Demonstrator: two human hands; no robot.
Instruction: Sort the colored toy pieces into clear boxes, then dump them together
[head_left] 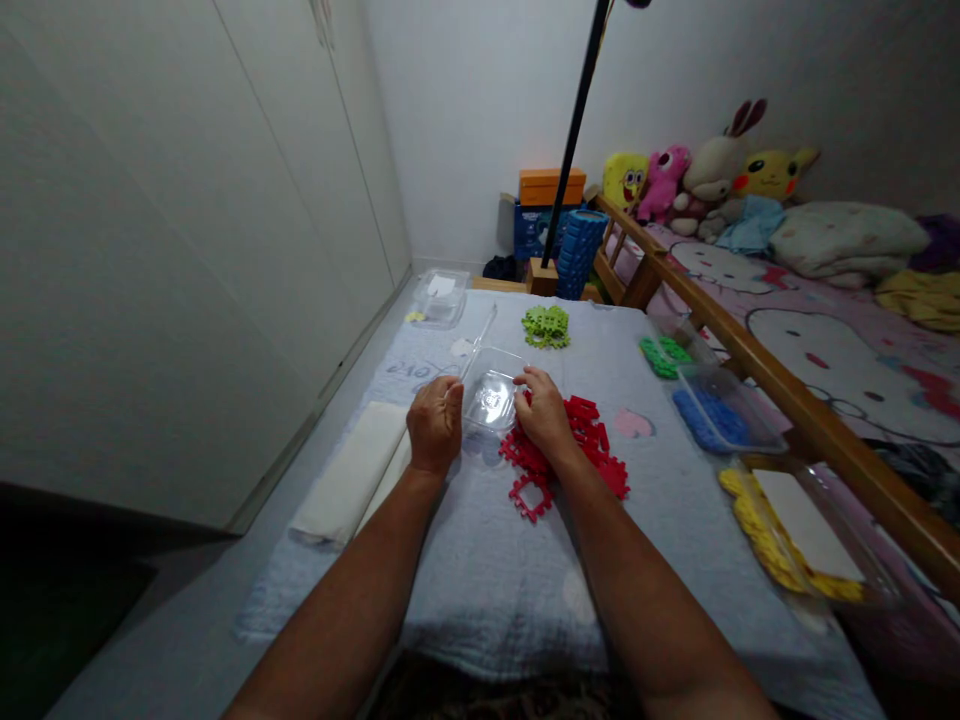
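Observation:
A clear plastic container (493,400) with its hinged lid raised sits between my two hands, and no pieces show inside it. My left hand (437,425) is closed on its left edge, thumb on top. On the opposite side, the curled fingers of my right hand (541,408) pinch the right rim. Red interlocking plastic pieces (611,476) lie in a loose pile under and beside my right wrist. One square red frame piece (531,497) lies nearest me. Farther back is a small heap of light green pieces (546,327).
A folded cream cloth (345,480) lies left on the cloth-covered table (495,580). Along the right edge stand containers of green pieces (665,356), blue pieces (709,418) and yellow pieces (765,530). Another clear container (442,300) is at the far left. A wooden bed rail (750,340) borders the right.

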